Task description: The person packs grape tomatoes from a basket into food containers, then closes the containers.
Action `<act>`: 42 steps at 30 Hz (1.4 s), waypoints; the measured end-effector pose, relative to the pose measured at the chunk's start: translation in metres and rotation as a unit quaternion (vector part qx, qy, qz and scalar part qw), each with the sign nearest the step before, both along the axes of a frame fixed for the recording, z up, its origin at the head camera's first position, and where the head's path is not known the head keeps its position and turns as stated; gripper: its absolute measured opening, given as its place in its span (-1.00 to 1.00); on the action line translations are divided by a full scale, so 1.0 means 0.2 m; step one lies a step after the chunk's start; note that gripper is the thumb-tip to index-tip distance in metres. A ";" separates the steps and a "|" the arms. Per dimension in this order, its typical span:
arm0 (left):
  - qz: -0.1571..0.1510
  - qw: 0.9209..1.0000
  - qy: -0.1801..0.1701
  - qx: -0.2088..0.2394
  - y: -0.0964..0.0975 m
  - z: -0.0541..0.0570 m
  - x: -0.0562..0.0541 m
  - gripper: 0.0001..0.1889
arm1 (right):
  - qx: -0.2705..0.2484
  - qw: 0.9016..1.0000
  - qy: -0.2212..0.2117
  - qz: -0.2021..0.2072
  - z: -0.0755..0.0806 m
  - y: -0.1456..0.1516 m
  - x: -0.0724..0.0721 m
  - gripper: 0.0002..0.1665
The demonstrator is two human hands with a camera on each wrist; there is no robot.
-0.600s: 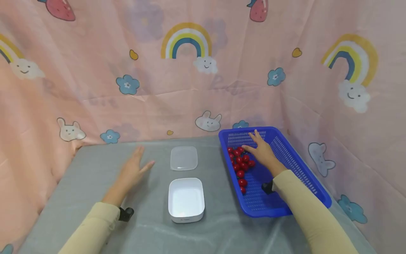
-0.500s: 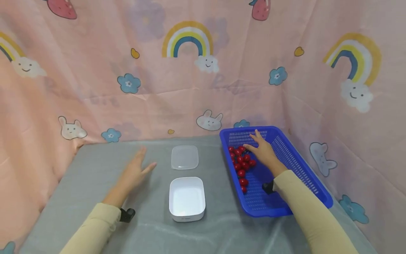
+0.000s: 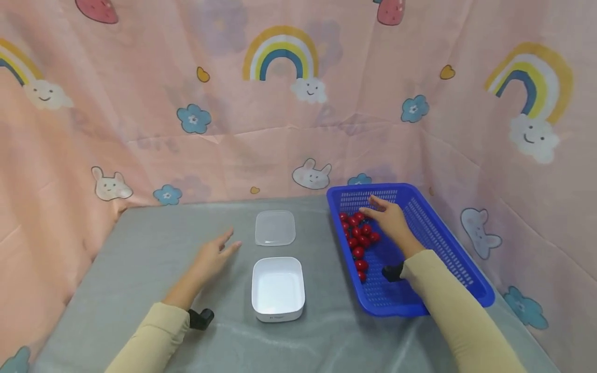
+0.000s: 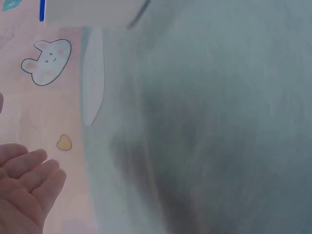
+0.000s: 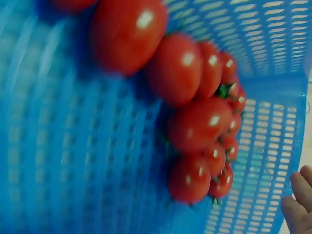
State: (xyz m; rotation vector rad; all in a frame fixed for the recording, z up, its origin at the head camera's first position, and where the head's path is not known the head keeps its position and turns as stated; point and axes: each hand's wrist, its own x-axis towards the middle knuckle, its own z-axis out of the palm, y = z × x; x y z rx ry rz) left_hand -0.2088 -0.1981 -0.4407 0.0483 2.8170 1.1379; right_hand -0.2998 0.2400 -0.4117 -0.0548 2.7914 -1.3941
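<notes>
My right hand [image 3: 389,217] hovers over the blue basket [image 3: 410,308], close to a cluster of red cherry tomatoes [image 3: 358,253] along its left side. Nothing shows between its parted, slightly bent fingers. In the right wrist view, the tomatoes [image 5: 200,124] lie bunched, some with green stems, and fingertips [image 5: 303,187] appear at the right edge. My left hand [image 3: 210,261] is held above the grey cloth, left of a white square box [image 3: 278,290] with no lid on it. It holds nothing. Its fingers [image 4: 41,178] look loosely extended in the left wrist view.
A translucent square lid [image 3: 275,228] lies flat behind the white box. The grey cloth [image 3: 154,248] covers the table. A pink printed curtain [image 3: 224,155] borders the back and both sides, with the basket close to it at the right.
My left hand has shifted right, nearer the box, and its fingers have bent a little. The right hand's fingers have drawn closer together over the tomatoes. The head view has tilted slightly.
</notes>
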 end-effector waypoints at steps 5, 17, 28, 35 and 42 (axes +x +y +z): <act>0.015 0.996 -0.015 0.088 0.04 -0.06 0.02 -0.41 | -0.069 0.997 0.000 -0.039 -0.03 0.01 0.01 -0.24; 0.045 0.966 -0.024 0.252 0.10 -0.17 0.08 -0.54 | -0.076 0.994 -0.025 -0.068 -0.06 0.03 -0.03 -0.35; 0.070 0.939 -0.044 0.333 0.15 -0.25 0.10 -0.58 | -0.068 0.994 -0.059 -0.058 -0.13 0.10 -0.03 -0.36; 0.072 0.934 -0.044 0.348 0.17 -0.29 0.10 -0.60 | -0.066 0.993 -0.073 -0.069 -0.15 0.11 -0.05 -0.36; 0.075 0.930 -0.049 0.357 0.18 -0.31 0.10 -0.61 | -0.046 0.995 -0.072 -0.055 -0.16 0.11 -0.06 -0.41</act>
